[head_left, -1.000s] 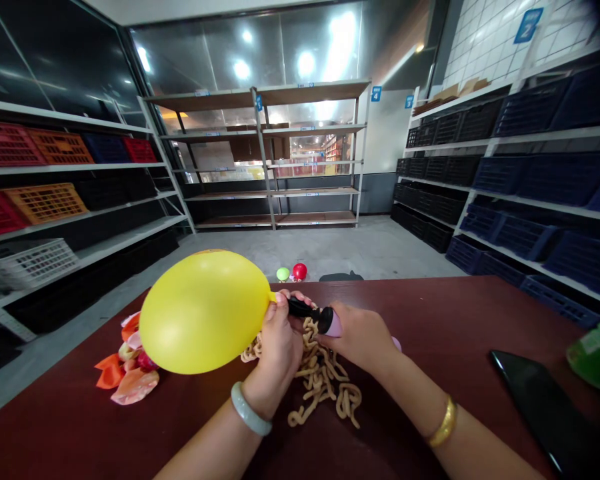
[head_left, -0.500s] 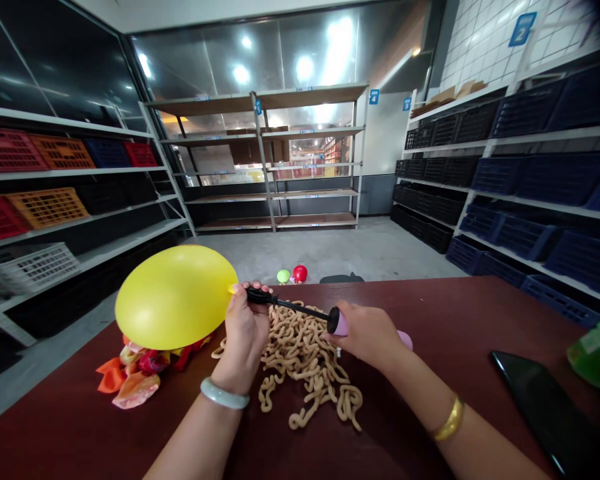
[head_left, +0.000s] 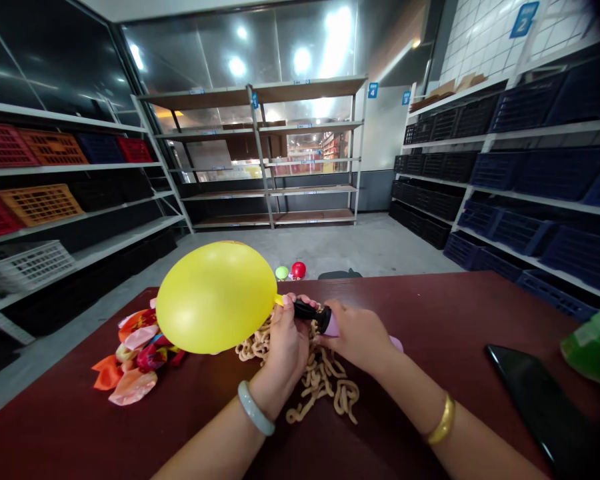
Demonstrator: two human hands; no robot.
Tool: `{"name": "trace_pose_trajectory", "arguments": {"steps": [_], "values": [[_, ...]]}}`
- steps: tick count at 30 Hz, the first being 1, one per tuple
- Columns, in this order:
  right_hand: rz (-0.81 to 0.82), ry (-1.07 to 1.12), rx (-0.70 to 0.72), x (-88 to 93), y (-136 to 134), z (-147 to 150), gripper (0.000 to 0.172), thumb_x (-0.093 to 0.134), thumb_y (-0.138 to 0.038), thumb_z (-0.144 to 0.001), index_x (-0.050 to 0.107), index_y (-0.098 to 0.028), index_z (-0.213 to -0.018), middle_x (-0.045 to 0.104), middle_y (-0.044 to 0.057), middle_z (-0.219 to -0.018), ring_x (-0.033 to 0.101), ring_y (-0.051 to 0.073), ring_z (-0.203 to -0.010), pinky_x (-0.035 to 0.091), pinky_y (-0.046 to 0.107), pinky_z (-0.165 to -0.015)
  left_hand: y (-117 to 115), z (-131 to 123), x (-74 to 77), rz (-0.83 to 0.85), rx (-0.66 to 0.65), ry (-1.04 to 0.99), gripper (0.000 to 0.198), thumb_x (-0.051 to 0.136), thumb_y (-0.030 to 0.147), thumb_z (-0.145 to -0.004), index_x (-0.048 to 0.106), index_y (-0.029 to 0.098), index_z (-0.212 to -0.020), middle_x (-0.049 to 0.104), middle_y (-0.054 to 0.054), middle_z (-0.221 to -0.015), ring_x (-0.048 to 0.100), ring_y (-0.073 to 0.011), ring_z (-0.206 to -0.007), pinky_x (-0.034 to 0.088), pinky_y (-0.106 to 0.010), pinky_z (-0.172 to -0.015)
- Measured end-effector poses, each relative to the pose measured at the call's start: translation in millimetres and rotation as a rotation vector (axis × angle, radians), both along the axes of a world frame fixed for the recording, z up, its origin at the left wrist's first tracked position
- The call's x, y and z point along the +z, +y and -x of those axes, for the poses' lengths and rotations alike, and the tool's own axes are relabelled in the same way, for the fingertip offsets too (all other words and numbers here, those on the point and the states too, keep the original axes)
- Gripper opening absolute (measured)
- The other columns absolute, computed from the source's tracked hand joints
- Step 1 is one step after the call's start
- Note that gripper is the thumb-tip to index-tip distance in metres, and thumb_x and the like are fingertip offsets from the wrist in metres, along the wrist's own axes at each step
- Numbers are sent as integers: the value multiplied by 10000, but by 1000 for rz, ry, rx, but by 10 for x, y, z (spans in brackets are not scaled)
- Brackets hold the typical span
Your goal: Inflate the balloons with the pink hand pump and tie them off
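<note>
An inflated yellow balloon (head_left: 216,297) hovers over the dark red table (head_left: 430,313), its neck fitted on the black nozzle of a small hand pump (head_left: 314,316). My left hand (head_left: 286,340) is closed around the balloon's neck and the nozzle. My right hand (head_left: 356,335) is wrapped round the pump's pink body, pushed close to the left hand. Under both hands lies a heap of tan rope-like cord (head_left: 325,387).
Limp balloons in orange, pink and red (head_left: 130,357) lie at the table's left. A black phone (head_left: 545,407) and a green thing (head_left: 593,343) sit at the right. Small green (head_left: 282,273) and red (head_left: 299,269) balloons rest on the floor beyond. Shelves with crates line both sides.
The pump was drawn out half a second ago, with the hands apart. Now the hands are pressed together again and the balloon has shifted right and looks a little bigger.
</note>
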State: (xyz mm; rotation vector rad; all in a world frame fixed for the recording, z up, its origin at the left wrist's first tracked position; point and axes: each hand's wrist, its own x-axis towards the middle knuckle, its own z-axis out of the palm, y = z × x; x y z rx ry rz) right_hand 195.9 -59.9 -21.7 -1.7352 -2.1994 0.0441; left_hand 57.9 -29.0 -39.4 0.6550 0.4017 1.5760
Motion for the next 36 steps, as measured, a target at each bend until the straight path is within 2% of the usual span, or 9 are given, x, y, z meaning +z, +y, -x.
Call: {"name": "trace_pose_trajectory", "arguments": {"steps": [3,6,9,15,20,23,29,33,36], "values": [[-14,23,90,-11,0,-16,687,545,-588,-854,334,-277,-1429,626,98,-1181,637,262,-995,445,349,-787,-1,-9,-2,-4,25,-10,206,680,356,-826,584,175,-853,629,-32,-796,613,-152,-769,496,-333,-847],[-17,17,136,-6,-2,-20,650,506,-536,-897,266,-348,-1471,594,78,-1230,624,258,-1026,444,364,-821,27,22,19,20,40,-53,193,700,330,-809,593,170,-827,632,-29,-781,612,-149,-760,498,-333,-851],[-10,8,140,5,-10,-5,608,502,-500,-909,295,-348,-1460,598,74,-1212,625,251,-1010,445,362,-823,40,53,37,58,58,-81,189,716,316,-791,602,167,-811,631,-24,-781,613,-147,-754,501,-332,-839],[-47,-5,133,6,-11,-1,518,505,-512,-910,400,-357,-1392,614,49,-1144,636,231,-945,447,337,-776,60,95,22,81,130,-12,170,728,291,-766,623,159,-785,649,-32,-823,626,-157,-824,486,-301,-825],[-37,11,123,7,-4,-21,477,514,-525,-901,454,-334,-1333,626,44,-1110,636,231,-949,440,332,-774,124,142,14,46,165,58,180,691,321,-798,643,150,-824,666,-58,-857,630,-166,-837,478,-302,-826],[-21,15,122,3,0,-25,483,515,-535,-896,451,-324,-1326,631,50,-1100,641,240,-944,438,338,-769,171,181,26,28,199,39,163,714,291,-775,633,150,-772,652,-31,-794,633,-159,-823,471,-303,-859],[-27,-24,128,-12,40,-92,456,512,-527,-895,465,-311,-1294,643,49,-1064,658,247,-887,436,333,-717,254,306,81,60,171,2,142,700,252,-779,611,146,-747,659,-35,-787,643,-163,-839,477,-299,-847],[-40,-90,42,-31,154,-295,438,508,-502,-898,489,-283,-1277,650,62,-1047,661,249,-887,435,337,-717,348,469,91,120,243,28,138,643,236,-805,555,154,-737,678,-56,-836,650,-146,-804,484,-288,-813],[-31,-113,-89,-76,280,-528,432,518,-465,-895,492,-261,-1275,654,79,-1049,651,257,-956,434,341,-742,388,543,77,200,253,87,149,621,219,-771,497,168,-705,652,-32,-753,610,-115,-650,470,-236,-655]]}}
